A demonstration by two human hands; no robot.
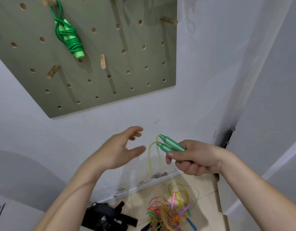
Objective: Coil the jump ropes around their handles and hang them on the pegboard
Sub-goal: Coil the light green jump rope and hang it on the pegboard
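From my seat I judge the job well short of half done. One bright green jump rope [69,35] is finished: its cord is wound round the paired handles and a loop of it hangs over a wooden peg [49,1] at the upper left of the olive pegboard [135,67].

The second rope is only at the start of its coil. My right hand [197,158] is clamped round a pair of dark green handles [170,145], held side by side with their tips pointing up and to the left, below the board and in front of the white wall. The thin yellow cord [151,155] leaves both tips and drops in loose strands toward the floor; I see no turns round the handles yet. My left hand [120,150] is empty, its fingers spread apart, just to the left of the cord and not touching it. I take it to be reaching for the slack so that winding can begin.

Most of the work lies on the tiled floor [205,185]: a tangled heap of ropes [172,210] in yellow, pink, orange, purple and blue, with the hanging cord seeming to run down into it. How many ropes are in there I cannot tell. They will likely need pulling apart one by one.

The board has room for them: a pale peg [102,61] near the middle, a darker peg [52,71] lower left and another peg [169,20] at the right edge all stand bare. A black strapped bag [107,215] lies on the floor left of the heap.
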